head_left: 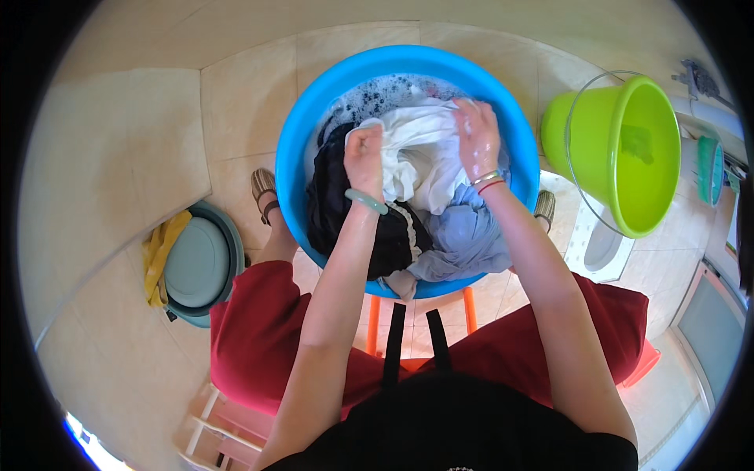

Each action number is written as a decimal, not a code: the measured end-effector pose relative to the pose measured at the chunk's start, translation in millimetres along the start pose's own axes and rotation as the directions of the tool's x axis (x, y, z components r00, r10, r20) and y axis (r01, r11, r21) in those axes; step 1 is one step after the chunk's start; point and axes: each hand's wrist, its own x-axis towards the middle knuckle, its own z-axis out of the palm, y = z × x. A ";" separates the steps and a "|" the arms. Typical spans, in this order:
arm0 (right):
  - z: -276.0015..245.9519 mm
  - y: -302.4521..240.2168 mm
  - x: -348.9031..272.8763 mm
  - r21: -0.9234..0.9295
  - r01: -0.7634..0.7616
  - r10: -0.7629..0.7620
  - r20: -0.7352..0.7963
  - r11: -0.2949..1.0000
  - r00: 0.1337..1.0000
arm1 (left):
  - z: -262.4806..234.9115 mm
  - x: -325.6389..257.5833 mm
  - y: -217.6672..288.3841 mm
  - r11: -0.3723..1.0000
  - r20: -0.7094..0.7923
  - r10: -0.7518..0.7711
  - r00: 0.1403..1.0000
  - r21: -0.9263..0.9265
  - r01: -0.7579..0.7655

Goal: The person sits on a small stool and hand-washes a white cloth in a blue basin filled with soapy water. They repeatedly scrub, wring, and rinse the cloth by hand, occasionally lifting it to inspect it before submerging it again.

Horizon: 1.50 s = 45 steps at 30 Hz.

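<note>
The round blue plastic basin [292, 149] stands on an orange stool [469, 308] between the person's knees, on the pale tiled floor [236, 102]. Inside it, a white wet cloth garment [420, 157] lies bunched near the middle, with soap foam [377, 94] along the far rim, a black garment [330, 196] against the left wall and a pale blue garment [467, 235] spilling over the near right rim.

The left hand [364, 157] has its grip pressed together on a fold of the white garment, left of centre. The right hand [477, 137] pinches the same garment's far right part, fingers closed on the cloth, close to the basin's right rim. Both hands stay inside the rim, with little spare room between them and the walls.

A lime green plastic bucket [597, 133] sits just beside the basin's right edge, holding water. To the left, well apart, a grey-green round basin [196, 263] rests on the floor with a yellow cloth [159, 251] draped at its left edge. Open floor lies beyond the blue basin's far left side.
</note>
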 end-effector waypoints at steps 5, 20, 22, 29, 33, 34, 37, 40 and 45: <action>32.4 -8.1 -29.4 -0.249 0.270 -0.162 0.383 0.930 0.909 | 10.1 21.2 -45.6 0.737 0.206 0.134 0.969 0.634 -0.236; 102.1 29.5 7.1 -0.227 -0.108 0.227 0.610 0.968 0.759 | 9.4 74.5 -138.9 0.652 0.397 -0.450 0.800 0.758 -0.009; 87.1 23.7 18.8 -0.401 0.349 0.009 0.668 0.847 0.744 | 27.8 58.2 -94.4 0.702 0.159 -0.686 0.710 0.399 0.589; -7.4 -108.9 -54.3 0.215 0.165 -0.253 0.491 0.963 0.834 | 4.5 8.1 3.7 0.281 0.676 -0.341 0.654 -0.590 0.757; -44.9 -155.2 -70.4 0.229 0.417 -0.472 0.309 0.880 0.825 | 19.1 -44.0 70.7 0.584 0.503 -0.307 0.808 -0.571 0.577; -50.3 -163.8 -70.6 0.201 0.461 -0.502 0.293 0.864 0.814 | 20.1 -43.5 68.3 0.262 0.749 -0.209 0.629 -0.577 0.774; -63.9 -185.2 -68.7 0.090 0.496 -0.503 0.232 0.863 0.833 | 24.1 -63.3 73.9 0.124 0.783 -0.153 0.602 -0.589 0.798; -71.1 -194.7 -63.0 0.032 0.466 -0.467 0.082 0.884 0.880 | 27.0 -77.1 86.1 0.133 0.758 -0.169 0.630 -0.616 0.776; -81.4 -198.4 -51.3 0.051 0.409 -0.406 -0.054 0.911 0.912 | 27.2 -94.3 97.2 0.149 0.726 -0.199 0.658 -0.641 0.753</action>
